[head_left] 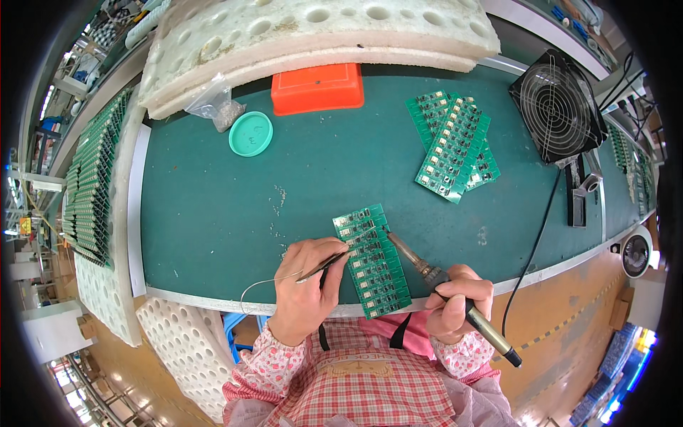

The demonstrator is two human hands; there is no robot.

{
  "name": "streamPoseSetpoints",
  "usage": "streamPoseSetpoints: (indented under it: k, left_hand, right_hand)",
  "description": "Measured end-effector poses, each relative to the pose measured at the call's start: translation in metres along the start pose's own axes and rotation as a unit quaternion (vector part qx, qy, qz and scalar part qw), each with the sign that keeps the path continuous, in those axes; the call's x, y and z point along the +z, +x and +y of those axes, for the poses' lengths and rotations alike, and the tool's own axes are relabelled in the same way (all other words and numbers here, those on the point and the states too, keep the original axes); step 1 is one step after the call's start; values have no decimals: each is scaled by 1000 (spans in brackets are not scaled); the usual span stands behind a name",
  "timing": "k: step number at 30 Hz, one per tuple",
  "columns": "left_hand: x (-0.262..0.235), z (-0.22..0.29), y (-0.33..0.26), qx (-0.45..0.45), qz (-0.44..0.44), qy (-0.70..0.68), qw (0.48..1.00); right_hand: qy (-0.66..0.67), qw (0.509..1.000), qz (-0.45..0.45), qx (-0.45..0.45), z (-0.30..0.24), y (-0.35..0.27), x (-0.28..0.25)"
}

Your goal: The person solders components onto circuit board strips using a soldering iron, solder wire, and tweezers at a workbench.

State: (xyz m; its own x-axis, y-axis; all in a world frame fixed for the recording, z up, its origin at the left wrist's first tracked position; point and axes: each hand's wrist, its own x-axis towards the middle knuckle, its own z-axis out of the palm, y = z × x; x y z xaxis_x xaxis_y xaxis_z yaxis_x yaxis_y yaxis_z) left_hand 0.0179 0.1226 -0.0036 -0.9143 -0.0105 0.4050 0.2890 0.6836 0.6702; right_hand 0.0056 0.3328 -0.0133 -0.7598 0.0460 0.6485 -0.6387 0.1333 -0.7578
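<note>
A green circuit board panel (373, 269) with rows of small parts lies at the table's front edge, between my hands. My left hand (304, 288) is closed around slim metal tweezers (329, 265), whose points reach over the panel's upper part. A thin silvery wire (249, 286), which looks like solder wire, loops out from the same hand to the left. My right hand (461, 302) grips a soldering iron (435, 275) by its dark handle. Its tip is at the panel's upper right edge; whether it touches a joint is too small to tell.
More board panels (455, 146) lie stacked crosswise at the right. Behind them stands a black fan (555, 107) with a wire guard. A red-orange bin (316, 89), a round teal lid (250, 134) and a plastic bag (219, 107) sit near the white foam block (320, 39). Boards stand racked (92, 185) at left.
</note>
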Motion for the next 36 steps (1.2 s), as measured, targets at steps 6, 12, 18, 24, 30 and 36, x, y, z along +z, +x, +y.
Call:
streamPoseSetpoints:
  k: [6,12,18,24,30,36]
  left_hand:
    - [0,0,0,3,2,0,1000]
    - [1,-1,-2,-5,0,-1,1000]
    - [0,1,1,-1,-2,1,1000]
    - [0,1,1,-3,-7,2,1000]
    - [0,1,0,-3,-3,3,1000]
    - [0,0,0,-4,-4,2,1000]
  right_hand:
    - [18,1000,13,2,0,-3,2]
    - [-26,999,-28,9,-4,0,2]
    - [33,999,2,-36,6,-3,4]
    - [42,998,-3,-41,6,-3,3]
    - [25,999,-27,4,0,0,3]
    - [-18,991,-125,49,-7,18,9]
